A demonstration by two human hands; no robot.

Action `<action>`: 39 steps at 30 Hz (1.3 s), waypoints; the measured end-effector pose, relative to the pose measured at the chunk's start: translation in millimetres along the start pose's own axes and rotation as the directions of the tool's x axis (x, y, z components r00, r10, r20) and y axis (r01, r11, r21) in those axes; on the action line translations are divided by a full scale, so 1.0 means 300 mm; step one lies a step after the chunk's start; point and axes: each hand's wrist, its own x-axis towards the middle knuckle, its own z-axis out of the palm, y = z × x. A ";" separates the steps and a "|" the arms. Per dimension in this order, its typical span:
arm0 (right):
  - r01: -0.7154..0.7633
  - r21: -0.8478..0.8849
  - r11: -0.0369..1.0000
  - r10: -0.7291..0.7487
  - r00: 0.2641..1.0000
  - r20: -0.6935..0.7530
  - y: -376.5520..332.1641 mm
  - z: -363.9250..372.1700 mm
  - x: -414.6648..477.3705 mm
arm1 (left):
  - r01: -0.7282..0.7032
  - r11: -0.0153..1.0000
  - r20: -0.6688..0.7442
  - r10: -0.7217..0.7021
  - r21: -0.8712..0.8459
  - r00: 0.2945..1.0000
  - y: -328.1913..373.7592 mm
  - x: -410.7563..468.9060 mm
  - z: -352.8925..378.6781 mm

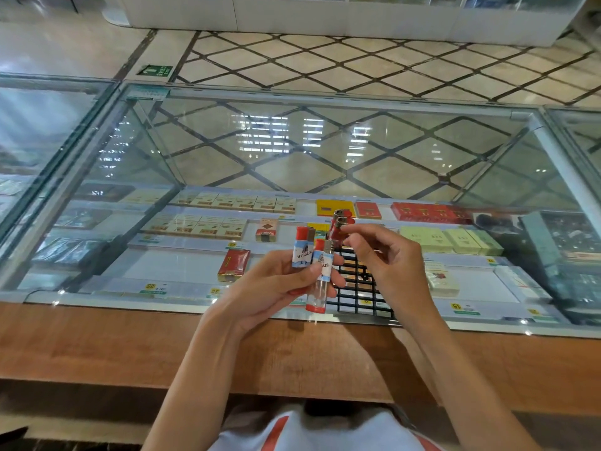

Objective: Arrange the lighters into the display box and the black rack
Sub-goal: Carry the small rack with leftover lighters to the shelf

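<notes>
Glass counter with black rack; left hand gripping two labelled lighters, right hand pinching red lighters.

Illumination is bright, even and diffuse, from overhead indoor fixtures. The clear glass top of the display counter carries white reflections of ceiling light panels near its centre, with small glare points along its front edge. Shadows on the brown wooden counter ledge are faint and soft-edged. Wide-angle distortion bows straight lines toward the borders. Corners are blurred; the red-capped clear plastic lighters at centre are moderately sharp.
</notes>
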 end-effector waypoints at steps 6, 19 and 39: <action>-0.101 0.175 0.979 0.043 0.950 0.309 -0.037 -0.027 -0.014 | 0.027 0.999 0.105 -0.023 -0.041 0.994 0.003 0.020 0.025; -0.039 0.370 0.928 0.074 0.994 -0.080 0.005 -0.142 0.070 | -0.039 0.999 -0.116 0.040 0.013 0.992 0.004 0.030 -0.022; 0.251 -0.399 0.882 -0.302 0.950 -0.072 0.000 -0.053 0.123 | -0.018 0.997 -0.134 0.027 0.069 0.991 -0.025 0.026 -0.033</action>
